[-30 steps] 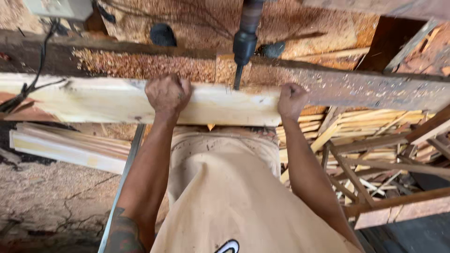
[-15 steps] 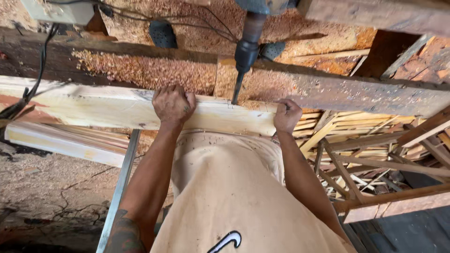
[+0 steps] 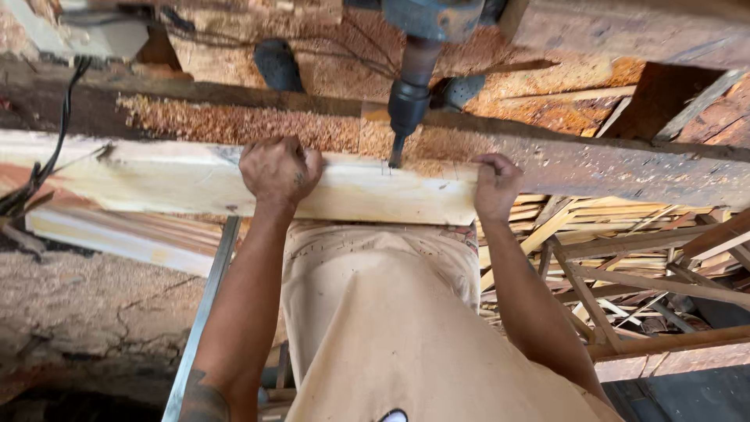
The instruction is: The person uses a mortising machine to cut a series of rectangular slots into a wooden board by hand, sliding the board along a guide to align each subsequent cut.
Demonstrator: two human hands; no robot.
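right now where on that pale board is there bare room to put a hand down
Free: the pale board from its left end to the left hand. Tighter: between that hand and the drill bit. Crowded: the right end, where the right hand grips.

Pale, smooth-planed wood plank (image 3: 195,184) — dark metal drill bit (image 3: 394,152), rough weathered beam (image 3: 609,168), loose sawdust (image 3: 234,125).

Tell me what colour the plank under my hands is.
Pale yellowish cream plank, bare wood, seen in the head view.

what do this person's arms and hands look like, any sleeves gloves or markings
Both arms are bare to the edge of the picture, with no sleeves showing. The left hand and right hand wear no gloves. A dark tattoo marks the left forearm.
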